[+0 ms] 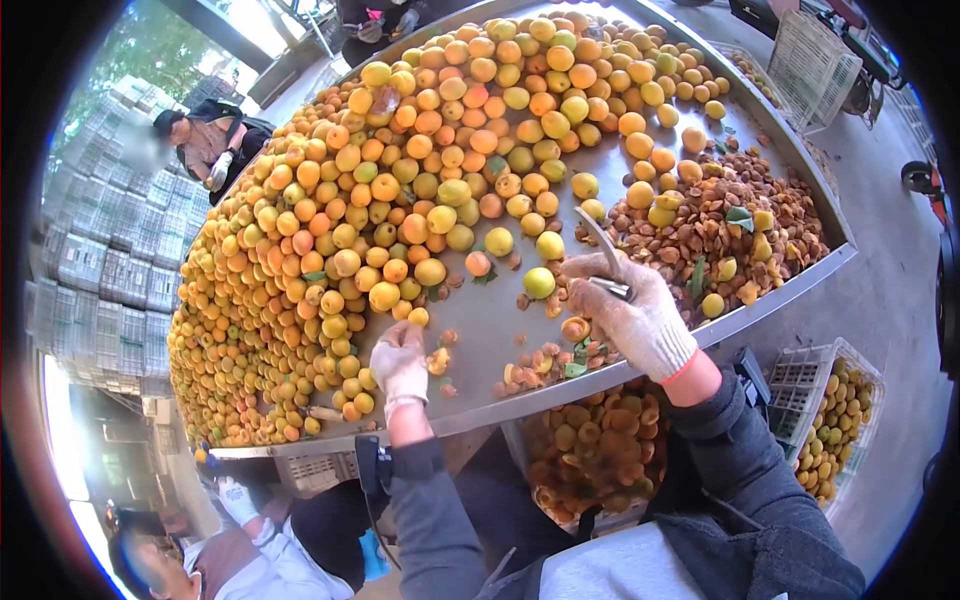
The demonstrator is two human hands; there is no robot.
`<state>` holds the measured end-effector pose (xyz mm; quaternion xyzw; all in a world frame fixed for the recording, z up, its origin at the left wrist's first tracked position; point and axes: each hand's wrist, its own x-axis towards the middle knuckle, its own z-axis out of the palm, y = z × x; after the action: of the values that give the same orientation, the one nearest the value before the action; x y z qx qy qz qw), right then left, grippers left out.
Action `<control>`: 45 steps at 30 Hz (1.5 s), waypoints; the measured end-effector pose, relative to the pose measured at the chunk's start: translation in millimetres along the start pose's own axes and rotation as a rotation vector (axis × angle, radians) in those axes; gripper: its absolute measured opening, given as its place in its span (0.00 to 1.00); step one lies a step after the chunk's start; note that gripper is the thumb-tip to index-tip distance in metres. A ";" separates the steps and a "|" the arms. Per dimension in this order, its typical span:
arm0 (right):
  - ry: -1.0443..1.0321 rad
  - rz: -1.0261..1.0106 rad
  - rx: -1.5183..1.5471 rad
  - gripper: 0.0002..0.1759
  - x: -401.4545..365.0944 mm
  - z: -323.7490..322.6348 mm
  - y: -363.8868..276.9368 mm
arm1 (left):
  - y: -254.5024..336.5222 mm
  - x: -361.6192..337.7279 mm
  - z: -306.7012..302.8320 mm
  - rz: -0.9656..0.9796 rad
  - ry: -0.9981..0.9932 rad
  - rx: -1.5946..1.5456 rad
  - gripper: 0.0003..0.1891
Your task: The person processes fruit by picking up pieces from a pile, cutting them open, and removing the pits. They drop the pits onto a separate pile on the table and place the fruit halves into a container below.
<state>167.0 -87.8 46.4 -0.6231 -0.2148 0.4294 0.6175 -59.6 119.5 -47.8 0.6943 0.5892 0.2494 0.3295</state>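
Note:
My right hand (630,305), in a white glove, is closed round a curved metal knife (603,240) whose blade points up and to the left. Over the near part of the metal table (470,385), my gloved left hand (400,362) has its fingers pressed together beside a yellow-orange fruit (418,316); whether it holds anything is hidden. A large heap of apricots (400,190) covers the table's left and far parts. Between my hands lie a few loose pits and a green-yellow fruit (539,283).
Brown pits (720,225) are piled on the table's right. Below the near edge stands a crate of halved fruit (600,450), and a white crate (845,400) of fruit is at right. Co-workers sit at far left (205,145) and lower left (240,550).

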 end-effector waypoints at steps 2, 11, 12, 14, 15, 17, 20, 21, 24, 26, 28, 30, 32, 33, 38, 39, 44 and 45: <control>-0.012 -0.121 -0.071 0.13 7.8 0.2 17.9 | 0.4 17.7 9.5 -0.042 -0.018 0.200 0.18; -0.163 0.053 -0.044 0.12 1.4 21.7 17.8 | 34.4 -9.9 25.6 -0.066 -0.269 -0.384 0.21; -0.190 0.031 -0.121 0.12 2.3 24.1 25.2 | 34.8 -19.4 24.3 -0.095 -0.314 -0.610 0.21; -0.206 -0.038 -0.142 0.11 4.0 29.9 37.8 | 50.1 -47.1 17.8 -0.077 -0.423 -0.909 0.22; -0.216 -0.072 -0.197 0.11 2.9 32.6 38.7 | 57.1 -58.0 16.1 -0.059 -0.531 -1.208 0.22; -0.234 -0.148 -0.236 0.12 2.0 37.1 49.4 | 63.0 -69.8 18.3 -0.076 -0.540 -1.285 0.21; -0.224 -0.284 -0.502 0.13 -2.9 36.1 44.2 | 55.8 -75.9 26.3 -0.099 -0.549 -1.378 0.22; -0.224 -0.279 -0.509 0.13 -3.0 35.9 45.8 | 54.6 -77.0 27.6 -0.133 -0.581 -1.462 0.23; -0.230 -0.321 -0.640 0.15 -4.6 37.0 50.1 | 55.6 -80.6 30.7 -0.193 -0.613 -1.577 0.24; -0.252 -0.314 -0.668 0.16 -6.8 40.2 50.7 | 56.3 -82.9 33.3 -0.212 -0.607 -1.608 0.24; -0.239 -0.310 -0.672 0.16 -8.1 43.4 51.3 | 56.3 -85.5 35.5 -0.150 -0.623 -1.577 0.24; -0.226 -0.310 -0.670 0.16 -8.4 47.1 52.8 | 57.7 -87.3 35.1 -0.144 -0.606 -1.576 0.23; -0.182 -0.341 -0.670 0.12 -7.8 49.0 56.3 | 58.0 -88.7 35.6 -0.139 -0.592 -1.572 0.23; -0.182 -0.340 -0.671 0.12 -7.4 49.8 57.5 | 57.8 -89.5 36.2 -0.137 -0.577 -1.561 0.23; -0.180 -0.322 -0.743 0.12 -5.5 52.7 63.7 | 66.6 -97.3 35.8 -0.147 -0.490 -1.484 0.23; -0.180 -0.321 -0.745 0.12 -5.0 52.9 63.2 | 68.0 -100.0 36.9 -0.092 -0.472 -1.420 0.23; -0.270 -0.272 -0.662 0.14 -0.3 46.8 61.5 | 74.0 -104.2 36.4 -0.034 -0.455 -1.309 0.23; -0.265 -0.271 -0.663 0.14 0.4 45.6 61.1 | 73.5 -102.6 35.0 -0.018 -0.479 -1.308 0.23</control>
<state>114.7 -69.7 -6.0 -0.6941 -0.5005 0.3278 0.4004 -4.4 6.4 -11.3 0.3842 0.2349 0.3904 0.8030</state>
